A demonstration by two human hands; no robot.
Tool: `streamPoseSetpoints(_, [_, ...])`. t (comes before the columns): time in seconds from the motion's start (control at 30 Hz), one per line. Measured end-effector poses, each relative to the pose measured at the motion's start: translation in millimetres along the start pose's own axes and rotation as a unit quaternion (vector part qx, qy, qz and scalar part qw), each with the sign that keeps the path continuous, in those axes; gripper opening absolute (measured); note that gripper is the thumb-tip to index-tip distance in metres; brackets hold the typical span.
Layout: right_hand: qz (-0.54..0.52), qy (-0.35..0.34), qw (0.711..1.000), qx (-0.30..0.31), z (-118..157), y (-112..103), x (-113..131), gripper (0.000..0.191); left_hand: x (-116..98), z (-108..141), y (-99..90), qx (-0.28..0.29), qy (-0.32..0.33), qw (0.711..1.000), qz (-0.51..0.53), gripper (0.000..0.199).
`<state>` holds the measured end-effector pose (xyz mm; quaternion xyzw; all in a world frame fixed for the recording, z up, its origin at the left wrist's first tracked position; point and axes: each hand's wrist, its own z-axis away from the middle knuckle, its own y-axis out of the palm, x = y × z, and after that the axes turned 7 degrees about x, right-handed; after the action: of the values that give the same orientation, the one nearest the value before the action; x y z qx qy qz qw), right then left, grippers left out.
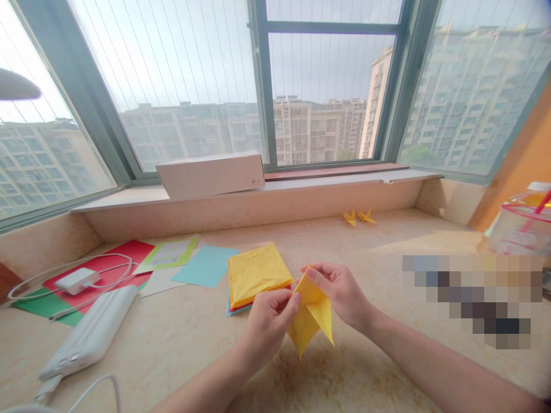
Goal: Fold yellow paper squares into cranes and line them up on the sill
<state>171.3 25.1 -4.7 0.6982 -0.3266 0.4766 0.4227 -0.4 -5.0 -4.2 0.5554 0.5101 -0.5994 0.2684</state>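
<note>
One folded yellow paper (312,304) is being held over the counter (181,350).
From the left, a paper stack (258,272) is lying just beyond the left hand (271,315), whose thumb and forefinger are pinching the folded paper's left edge; pointed flaps are hanging between the hands, below the fingers; the right hand (340,289) is pinching the upper corner.

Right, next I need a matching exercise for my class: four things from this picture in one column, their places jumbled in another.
Things:
1. folded yellow paper
2. white box
3. small yellow paper birds
4. white plug

Places:
A. on the red sheet
B. at the back of the counter
C. between left hand and right hand
D. on the window ledge

Pairs: 1-C, 2-D, 3-B, 4-A
</note>
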Motion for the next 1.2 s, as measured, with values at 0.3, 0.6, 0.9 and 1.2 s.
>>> streamPoseSetpoints(0.3, [-0.027, -0.006, 1.0, -0.009, -2.8, -0.4, -2.2, 0.031, -2.6, -0.9, 0.0, 0.022, 0.002, 1.0, 0.001, 0.047])
streamPoseSetpoints(0.6, [0.002, -0.026, 0.999, -0.029, 0.6, 2.0, 3.6, 0.032, -5.8, 0.3, 0.6, 0.037, 0.007, 0.999, -0.011, 0.049])
streamPoseSetpoints(0.9, [0.027, -0.019, 0.999, -0.021, 2.5, 4.4, 2.6, 0.035, -6.1, 1.7, 3.6, 0.034, -0.001, 0.999, 0.01, 0.05])
streamPoseSetpoints(1.2, [0.04, -0.003, 0.999, 0.001, 2.4, 2.4, 5.7, 0.032, -0.5, -1.1, 2.6, 0.021, 0.005, 1.0, 0.013, 0.048])
